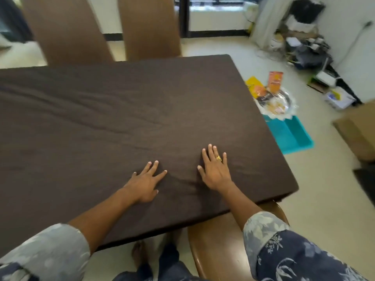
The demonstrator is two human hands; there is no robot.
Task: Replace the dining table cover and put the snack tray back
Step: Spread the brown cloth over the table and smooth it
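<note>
Head view: left hand (146, 184) and right hand (215, 171) press flat on wrinkled brown cover (101, 118).

The left sleeve (50, 254) and right sleeve (294, 258) are dark blue cloth printed with pale leaves and flowers, with cuffs turned back to a paler, faded underside. A gold ring (218, 158) sits on a finger of the right grip (215, 171). Dark blue trousers (168, 266) show above a bare foot (140, 254).
</note>
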